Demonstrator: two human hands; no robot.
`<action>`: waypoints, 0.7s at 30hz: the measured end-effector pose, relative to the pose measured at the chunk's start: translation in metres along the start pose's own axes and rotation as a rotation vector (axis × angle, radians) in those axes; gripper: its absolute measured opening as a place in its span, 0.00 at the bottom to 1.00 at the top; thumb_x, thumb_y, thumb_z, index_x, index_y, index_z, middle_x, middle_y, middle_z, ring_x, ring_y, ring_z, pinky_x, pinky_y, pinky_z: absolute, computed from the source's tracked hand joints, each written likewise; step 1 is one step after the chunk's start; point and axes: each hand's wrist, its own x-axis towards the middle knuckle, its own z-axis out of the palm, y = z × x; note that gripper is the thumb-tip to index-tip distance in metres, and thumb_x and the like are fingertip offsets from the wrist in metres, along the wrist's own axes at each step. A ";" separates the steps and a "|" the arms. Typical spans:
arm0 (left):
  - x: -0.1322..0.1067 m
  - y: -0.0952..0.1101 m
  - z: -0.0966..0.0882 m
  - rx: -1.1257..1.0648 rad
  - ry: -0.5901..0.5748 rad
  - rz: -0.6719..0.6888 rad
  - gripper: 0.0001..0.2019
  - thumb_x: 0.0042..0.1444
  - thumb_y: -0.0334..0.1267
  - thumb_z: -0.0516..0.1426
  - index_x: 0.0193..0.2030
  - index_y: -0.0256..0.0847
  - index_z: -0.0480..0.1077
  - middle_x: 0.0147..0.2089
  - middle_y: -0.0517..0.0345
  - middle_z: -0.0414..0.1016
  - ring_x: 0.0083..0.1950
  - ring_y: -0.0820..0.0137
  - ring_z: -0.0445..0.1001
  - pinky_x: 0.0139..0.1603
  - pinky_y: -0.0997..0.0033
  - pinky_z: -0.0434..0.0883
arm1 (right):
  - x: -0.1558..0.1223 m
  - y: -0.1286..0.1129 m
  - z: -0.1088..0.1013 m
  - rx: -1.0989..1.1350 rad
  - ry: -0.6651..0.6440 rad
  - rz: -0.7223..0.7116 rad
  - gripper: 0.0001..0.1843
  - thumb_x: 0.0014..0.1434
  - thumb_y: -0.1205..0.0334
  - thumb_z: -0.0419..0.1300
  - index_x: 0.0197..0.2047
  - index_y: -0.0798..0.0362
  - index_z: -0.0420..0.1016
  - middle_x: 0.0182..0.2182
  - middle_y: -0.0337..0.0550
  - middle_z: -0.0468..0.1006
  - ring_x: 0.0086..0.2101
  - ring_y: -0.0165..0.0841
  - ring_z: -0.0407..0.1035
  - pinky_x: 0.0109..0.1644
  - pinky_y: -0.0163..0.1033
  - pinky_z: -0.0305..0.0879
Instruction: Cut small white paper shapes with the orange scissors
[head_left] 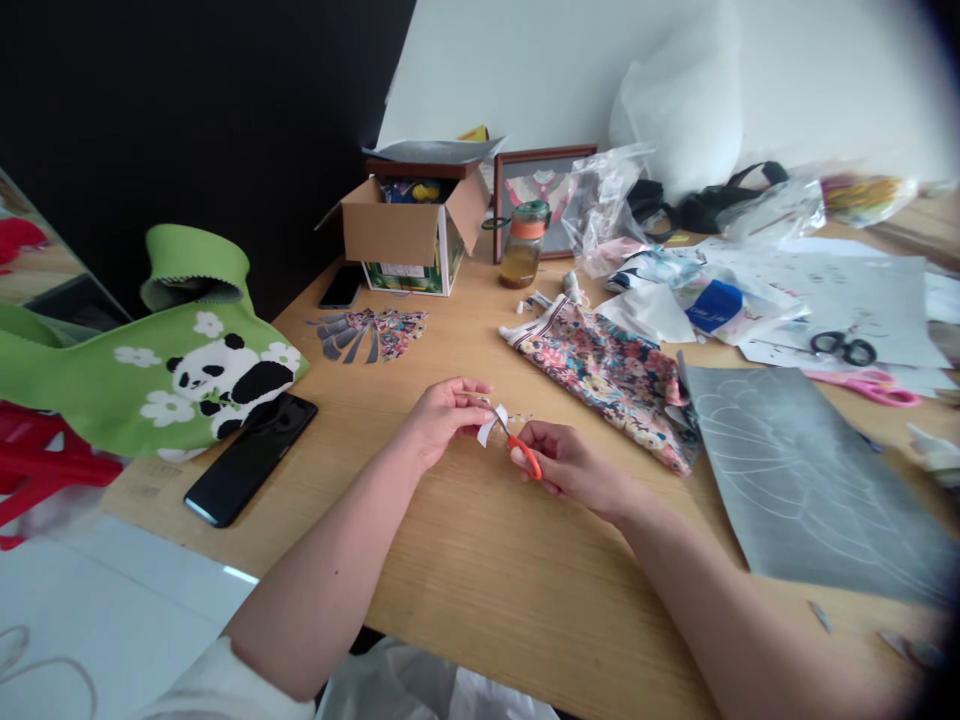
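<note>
Near the middle of the wooden table, my left hand (448, 418) pinches a small white piece (491, 427), which looks like paper or fabric backing. My right hand (561, 458) grips orange-handled scissors (525, 455), their blades reaching to the white piece. Whether the blades are closed on it I cannot tell. Just beyond my right hand lies a folded floral cloth (600, 370) with a striped band. Farther left, cut floral and grey strips (371, 333) are laid out in a fan. A dark grey sheet (802, 470) with white petal-like lines lies to the right.
A black phone (251, 460) and a green panda-patterned knit item (217, 370) occupy the left edge. At the back stand an open cardboard box (394, 235), a jar (523, 250) and a picture frame (540, 165). Black-handled scissors (844, 347) and pink scissors (874, 387) rest at right.
</note>
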 end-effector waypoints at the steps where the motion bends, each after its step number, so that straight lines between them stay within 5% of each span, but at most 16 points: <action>1: 0.000 0.000 0.000 0.000 0.000 0.000 0.20 0.41 0.25 0.65 0.44 0.32 0.72 0.32 0.55 0.77 0.29 0.72 0.75 0.32 0.71 0.71 | 0.000 0.000 0.000 0.001 0.002 -0.001 0.28 0.53 0.33 0.63 0.27 0.52 0.65 0.22 0.33 0.63 0.19 0.23 0.51 0.20 0.32 0.45; 21: 0.000 0.000 -0.002 0.003 -0.037 -0.005 0.20 0.41 0.25 0.65 0.44 0.33 0.72 0.32 0.55 0.77 0.30 0.73 0.75 0.33 0.72 0.70 | -0.002 -0.003 -0.001 0.039 -0.033 0.022 0.28 0.53 0.34 0.63 0.29 0.53 0.67 0.23 0.34 0.66 0.19 0.23 0.53 0.19 0.31 0.48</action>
